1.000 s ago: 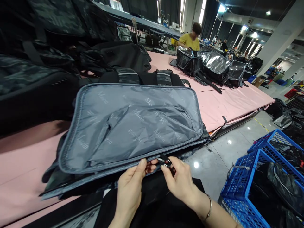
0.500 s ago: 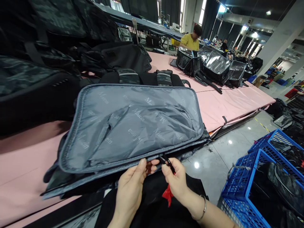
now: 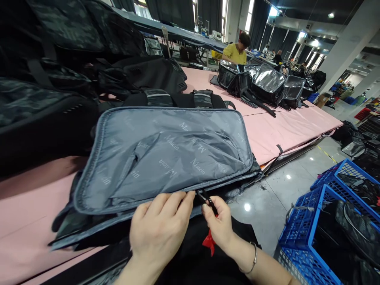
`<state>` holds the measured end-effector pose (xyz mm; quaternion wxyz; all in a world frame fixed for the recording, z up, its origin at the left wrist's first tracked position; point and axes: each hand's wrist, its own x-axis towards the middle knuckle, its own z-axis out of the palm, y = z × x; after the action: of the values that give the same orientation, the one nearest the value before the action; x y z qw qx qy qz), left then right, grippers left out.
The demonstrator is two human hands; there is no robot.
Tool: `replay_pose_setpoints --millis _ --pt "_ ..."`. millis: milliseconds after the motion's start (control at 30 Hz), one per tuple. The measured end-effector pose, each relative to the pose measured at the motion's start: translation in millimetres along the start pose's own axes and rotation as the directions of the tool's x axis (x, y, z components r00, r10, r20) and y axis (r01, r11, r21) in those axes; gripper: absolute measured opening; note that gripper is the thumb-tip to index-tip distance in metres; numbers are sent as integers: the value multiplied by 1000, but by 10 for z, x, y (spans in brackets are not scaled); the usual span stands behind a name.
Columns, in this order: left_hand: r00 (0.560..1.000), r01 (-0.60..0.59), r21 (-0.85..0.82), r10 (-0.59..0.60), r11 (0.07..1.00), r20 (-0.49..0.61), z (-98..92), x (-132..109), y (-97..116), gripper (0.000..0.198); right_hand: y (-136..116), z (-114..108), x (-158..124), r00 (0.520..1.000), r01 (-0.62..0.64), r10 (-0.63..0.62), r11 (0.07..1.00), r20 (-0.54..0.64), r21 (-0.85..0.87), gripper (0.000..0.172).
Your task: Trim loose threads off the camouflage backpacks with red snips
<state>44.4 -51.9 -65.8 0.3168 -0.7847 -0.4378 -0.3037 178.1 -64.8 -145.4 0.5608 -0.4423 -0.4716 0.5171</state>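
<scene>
A backpack [image 3: 175,158] lies open with its grey printed lining facing up and its straps at the far side. My left hand [image 3: 162,225] is at its near edge, back of the hand up, fingers together and curled over the piped rim. Their tips are partly hidden. In my right hand [image 3: 219,221] is a pair of black thread snips [image 3: 210,202], with the blades pointing left at the rim beside my left fingertips. From the snips hangs a red strip of cloth [image 3: 209,243], below the closed fingers.
Dark camouflage backpacks [image 3: 59,71] are piled on the left of the pink-covered table [image 3: 285,130]. Silver-lined bags [image 3: 267,81] stand farther back, near a person in yellow [image 3: 236,53]. Blue crates [image 3: 314,221] holding dark bags sit on the floor at right.
My left hand has turned from thumb up to back up, and its fingers now curl over the near rim. My right hand with the snips stays nearly in place.
</scene>
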Motion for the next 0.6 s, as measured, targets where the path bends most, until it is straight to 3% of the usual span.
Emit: replay_pose_setpoints --millis 133,300,400,600 --pt "993 -106 9 106 994 56 62 2 -45 10 -44 -25 22 996 79 -84 978 -19 -193 16" --pt "986 -163 -26 162 986 -29 94 27 -86 5 -143 -87 18 944 278 -330 747 26 -604 18" --pt "986 -163 -66 159 984 -54 100 36 -82 6 -160 -101 21 923 327 -377 676 71 -660 25" --pt "991 -97 -84 89 992 -99 43 -20 -143 8 -165 -135 23 932 325 -351 691 93 -646 29"
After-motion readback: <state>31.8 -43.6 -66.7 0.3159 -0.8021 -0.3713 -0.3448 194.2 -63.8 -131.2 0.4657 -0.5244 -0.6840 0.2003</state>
